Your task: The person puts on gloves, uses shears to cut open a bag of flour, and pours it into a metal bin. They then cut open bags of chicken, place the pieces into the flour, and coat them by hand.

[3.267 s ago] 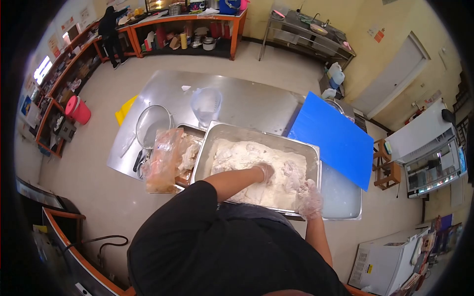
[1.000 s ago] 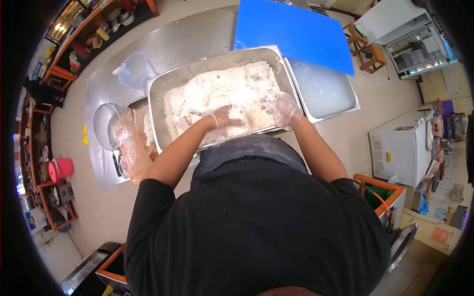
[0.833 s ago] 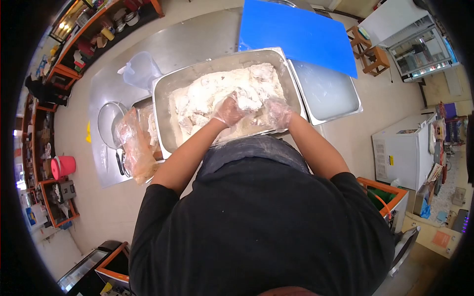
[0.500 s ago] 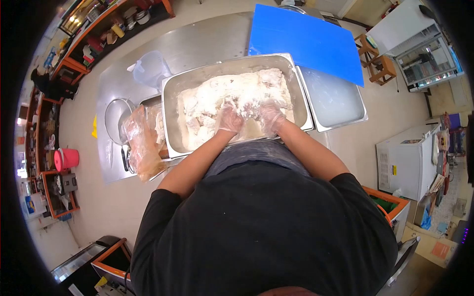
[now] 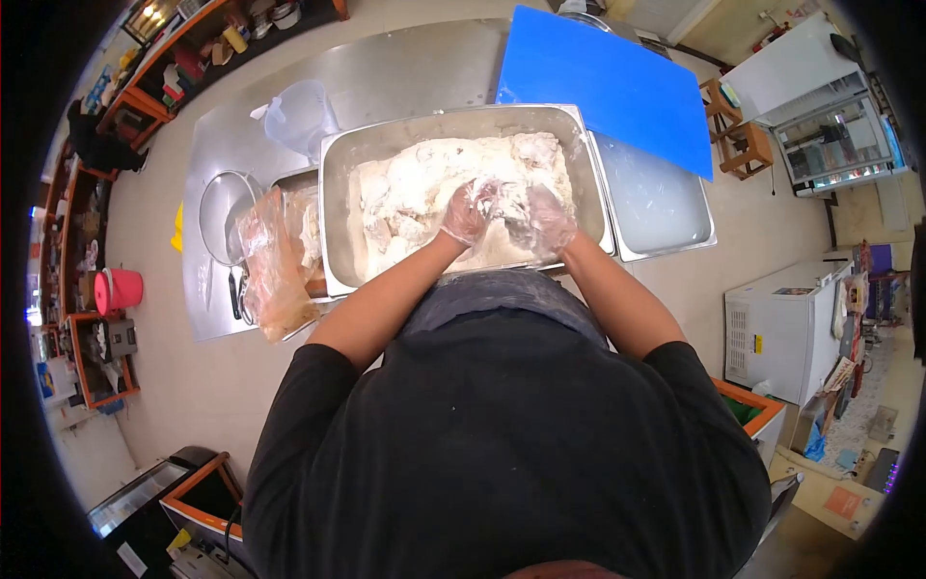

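A large steel pan [image 5: 333,207] on the steel table holds a heap of flour-coated pieces [image 5: 415,188]. Both my hands wear thin clear gloves dusted with flour. My left hand [image 5: 466,212] and my right hand [image 5: 545,220] are close together above the near middle of the pan, fingers curled around a floured piece [image 5: 503,200] lifted between them. My forearms reach over the pan's near rim.
A crumpled plastic bag [image 5: 270,275] lies over a smaller tray left of the pan. Further left are a round strainer [image 5: 224,203] and a clear measuring jug [image 5: 299,114]. A blue cutting board [image 5: 612,82] and a pan of pale liquid [image 5: 651,198] lie to the right.
My hands went from pressing down into the flour to lifting a floured piece between them. The view has shifted a little.
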Demonstrator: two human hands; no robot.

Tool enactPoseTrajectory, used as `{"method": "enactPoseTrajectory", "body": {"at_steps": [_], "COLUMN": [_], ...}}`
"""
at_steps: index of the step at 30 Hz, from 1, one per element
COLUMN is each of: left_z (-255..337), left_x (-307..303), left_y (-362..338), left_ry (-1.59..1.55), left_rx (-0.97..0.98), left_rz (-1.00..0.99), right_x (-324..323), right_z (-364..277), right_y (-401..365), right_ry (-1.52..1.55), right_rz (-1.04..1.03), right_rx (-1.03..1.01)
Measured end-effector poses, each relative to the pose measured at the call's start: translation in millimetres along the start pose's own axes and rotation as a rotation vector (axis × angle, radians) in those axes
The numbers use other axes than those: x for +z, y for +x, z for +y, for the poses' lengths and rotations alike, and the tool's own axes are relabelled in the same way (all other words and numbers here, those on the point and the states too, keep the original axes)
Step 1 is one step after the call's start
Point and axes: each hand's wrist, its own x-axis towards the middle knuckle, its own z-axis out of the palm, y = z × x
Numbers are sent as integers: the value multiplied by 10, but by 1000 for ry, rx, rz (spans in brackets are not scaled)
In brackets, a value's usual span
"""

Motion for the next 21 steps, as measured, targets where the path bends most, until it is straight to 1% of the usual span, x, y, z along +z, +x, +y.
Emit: {"method": "enactPoseTrajectory", "body": {"at_steps": [1,2,4,5,6,7,8,10,11,12,13,14,15,16,18,19,21], "left_z": [58,132,-325,-348,-384,-418,-402,183,255,190,68,-43,-118,-216,-288,-315,-74], "left_x": [34,28,230,215,162,106,25,-218,-320,-322,-269,-197,-135,-107,-127,-123,-264], "left_y": [33,81,181,252,299,349,409,520,367,305,247,188,137,145,226,246,323], "left_ry": [-212,-424,-445,-642,-186,501,939,726,872,954,1035,1115,1050,964,787,672,438], "left_rx": [-72,-141,-88,-243,-72,172,391,-346,-215,-121,-24,75,-35,-90,-200,-259,-376], "left_rz": [-32,-62,-90,-135,-255,-287,-230,-645,-631,-644,-656,-667,-632,-701,-836,-787,-689], "right_x": [38,53,48,5,-55,-118,-192,-279,-240,-91,60,-7,-156,-242,-152,-112,-63], "right_z": [26,29,47,59,95,136,166,244,296,367,429,398,329,274,263,265,222], "right_y": [-26,-36,-77,-96,-123,-159,-225,-330,-364,-371,-345,-355,-368,-380,-404,-402,-378], "right_ry": [83,100,122,42,-43,-135,-227,-413,-443,-518,-321,-314,-307,-298,-275,-256,-206], "right_rz": [25,42,62,39,1,-41,-81,-144,-117,-91,34,-25,-83,-140,-11,14,21], "right_rx": [-9,-11,-3,14,28,44,58,76,84,66,226,220,212,204,108,79,39]}}
